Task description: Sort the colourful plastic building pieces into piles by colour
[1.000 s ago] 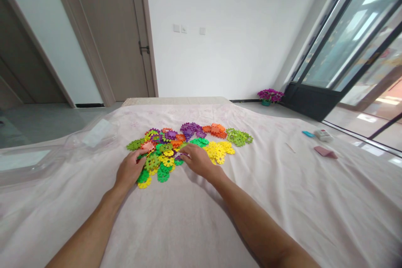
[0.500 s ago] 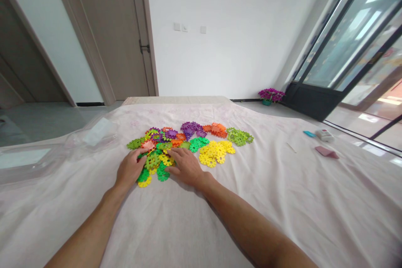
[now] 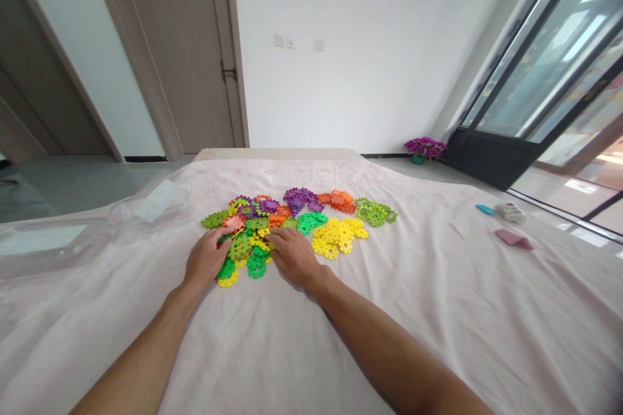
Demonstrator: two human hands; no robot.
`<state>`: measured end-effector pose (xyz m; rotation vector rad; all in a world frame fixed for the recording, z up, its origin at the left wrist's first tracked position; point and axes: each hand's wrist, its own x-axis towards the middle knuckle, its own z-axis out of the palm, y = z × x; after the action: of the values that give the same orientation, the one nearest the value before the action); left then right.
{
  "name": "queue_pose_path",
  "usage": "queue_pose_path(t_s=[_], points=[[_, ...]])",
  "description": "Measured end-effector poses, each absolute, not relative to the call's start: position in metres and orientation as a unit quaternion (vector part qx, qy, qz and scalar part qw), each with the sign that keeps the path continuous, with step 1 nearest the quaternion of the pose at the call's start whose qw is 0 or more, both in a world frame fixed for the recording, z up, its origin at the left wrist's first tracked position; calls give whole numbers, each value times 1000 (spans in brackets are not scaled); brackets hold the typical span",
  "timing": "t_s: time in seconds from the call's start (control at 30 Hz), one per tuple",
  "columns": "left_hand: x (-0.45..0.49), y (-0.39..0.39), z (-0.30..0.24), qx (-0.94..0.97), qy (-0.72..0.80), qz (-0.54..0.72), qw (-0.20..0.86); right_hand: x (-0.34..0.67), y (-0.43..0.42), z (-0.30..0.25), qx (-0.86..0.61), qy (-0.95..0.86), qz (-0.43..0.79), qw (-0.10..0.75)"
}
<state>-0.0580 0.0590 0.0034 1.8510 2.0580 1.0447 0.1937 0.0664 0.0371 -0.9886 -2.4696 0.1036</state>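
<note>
A mixed heap of flat plastic interlocking discs and squares [image 3: 242,248] in green, yellow, orange and purple lies on the cloth between my hands. My left hand [image 3: 207,258] rests at the heap's left side with fingers curled, their tips by an orange square piece [image 3: 234,223]; what they hold is hidden. From the right, my right hand [image 3: 294,254] reaches in, fingertips drawn together at a yellow disc [image 3: 263,233]. Close beside it are a pile of yellow discs [image 3: 335,237] and green discs [image 3: 310,222].
Purple pieces [image 3: 300,200], orange pieces [image 3: 339,201] and light-green pieces [image 3: 376,212] form separate piles behind. Clear plastic containers [image 3: 43,248] stand at left. To the right lie a thin stick [image 3: 456,230], a pink cloth [image 3: 514,238], a blue item [image 3: 485,209] and a white box [image 3: 511,212].
My right hand's fingers have drawn closer together at the yellow pieces, its thumb tucked in. My left hand stays nearly where it was. The whole view has shifted slightly.
</note>
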Motion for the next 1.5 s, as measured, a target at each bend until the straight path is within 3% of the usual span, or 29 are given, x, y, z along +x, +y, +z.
queue_pose_path(t_s=[0.57,0.77,0.93,1.13,1.5], points=[[-56,58,6,632,685,354,75,179,63,35,-299,-937,-82,163],[-55,57,8,632,688,349,74,182,65,33,-311,-924,-106,194],[-56,57,7,633,690,343,71,183,64,37,-331,-900,-65,276],[-58,59,4,630,695,340,70,207,81,47,-421,-836,-39,351],[-57,59,4,626,694,346,81,258,113,49,-634,-726,-48,261]])
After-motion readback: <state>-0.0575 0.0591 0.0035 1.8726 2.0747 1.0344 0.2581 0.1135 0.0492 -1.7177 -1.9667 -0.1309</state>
